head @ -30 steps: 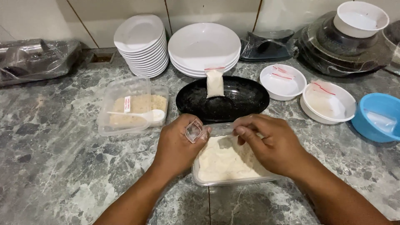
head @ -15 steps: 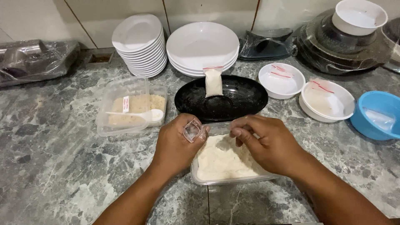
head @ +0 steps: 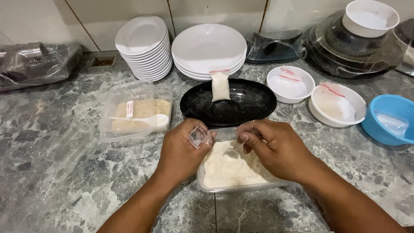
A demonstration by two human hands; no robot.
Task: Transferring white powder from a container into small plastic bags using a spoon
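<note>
One clear pouch (head: 199, 136) in left hand (head: 183, 151), filled pouch (head: 220, 86) on black dish (head: 228, 103)

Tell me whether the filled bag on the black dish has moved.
No. The filled bag lies as before on the black dish, its top at the far rim.

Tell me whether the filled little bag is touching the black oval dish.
Touching. The head view shows the filled bag lying propped on the far rim of the black oval dish, its lower end resting inside the dish with no gap.

Small clear zip bag (head: 199, 136) pinched in left hand (head: 183, 151), filled white pouch (head: 220, 86) on black dish (head: 250, 103)
</note>
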